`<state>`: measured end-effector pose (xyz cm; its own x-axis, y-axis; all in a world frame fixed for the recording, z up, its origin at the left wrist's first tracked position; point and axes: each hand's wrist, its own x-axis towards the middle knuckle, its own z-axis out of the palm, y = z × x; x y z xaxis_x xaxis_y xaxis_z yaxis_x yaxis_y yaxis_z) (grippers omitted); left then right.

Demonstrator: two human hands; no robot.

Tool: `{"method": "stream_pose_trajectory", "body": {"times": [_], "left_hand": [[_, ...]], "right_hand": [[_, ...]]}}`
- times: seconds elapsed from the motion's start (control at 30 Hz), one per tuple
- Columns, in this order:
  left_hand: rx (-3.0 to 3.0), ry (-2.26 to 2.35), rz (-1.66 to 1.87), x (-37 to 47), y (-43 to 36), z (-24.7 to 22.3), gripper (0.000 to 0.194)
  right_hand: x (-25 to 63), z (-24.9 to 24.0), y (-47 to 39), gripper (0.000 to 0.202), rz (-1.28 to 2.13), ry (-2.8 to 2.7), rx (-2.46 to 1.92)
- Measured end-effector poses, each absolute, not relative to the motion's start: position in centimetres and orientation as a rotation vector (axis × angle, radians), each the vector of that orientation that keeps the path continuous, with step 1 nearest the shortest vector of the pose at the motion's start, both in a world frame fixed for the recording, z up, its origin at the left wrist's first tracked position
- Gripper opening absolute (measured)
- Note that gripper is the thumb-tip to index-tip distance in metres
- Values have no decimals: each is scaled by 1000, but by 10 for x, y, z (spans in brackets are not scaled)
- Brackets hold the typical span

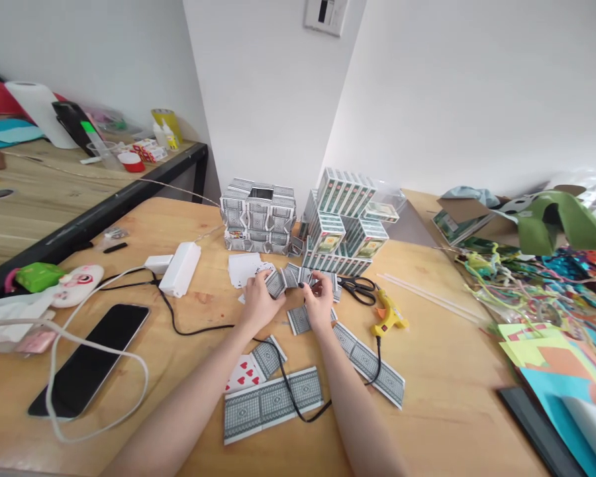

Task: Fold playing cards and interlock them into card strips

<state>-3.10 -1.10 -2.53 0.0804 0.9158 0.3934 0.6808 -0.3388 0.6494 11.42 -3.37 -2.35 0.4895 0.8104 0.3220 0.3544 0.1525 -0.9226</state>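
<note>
My left hand (259, 299) is closed on one end of a folded strip of playing cards (291, 275), patterned grey on the back. At the strip's other end, my right hand (319, 297) pinches it between thumb and fingers. Loose white cards (242, 268) lie just beyond my left hand. Under my right wrist is another card piece (299, 320). Joined card strips lie nearer me, one on the left (273, 401) and one on the right (370, 363), with a hearts card (245, 373) beside them. Behind my hands stands a box-like structure of cards (258, 215).
Stacked card packs (340, 222) stand at the back. Black scissors (358, 289) and a yellow glue gun (390, 315) lie to the right; the gun's black cord crosses the strips. Left are a phone (92, 361), a white power strip (180, 268) and a looping white cable. Craft materials (541, 285) crowd the right.
</note>
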Motion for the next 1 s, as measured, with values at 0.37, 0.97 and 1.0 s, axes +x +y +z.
{"method": "stream_pose_trajectory", "body": {"times": [0.37, 0.97, 1.0], "left_hand": [[1563, 1501, 1300, -39, 2, -21, 59], [1320, 925, 1355, -59, -44, 53, 30], [1327, 920, 1334, -79, -64, 49, 29]], "right_hand": [[117, -30, -28, 55, 311, -1139, -1528], [105, -20, -36, 59, 385, -1335, -1483], [105, -19, -37, 58, 398, -1326, -1476]]}}
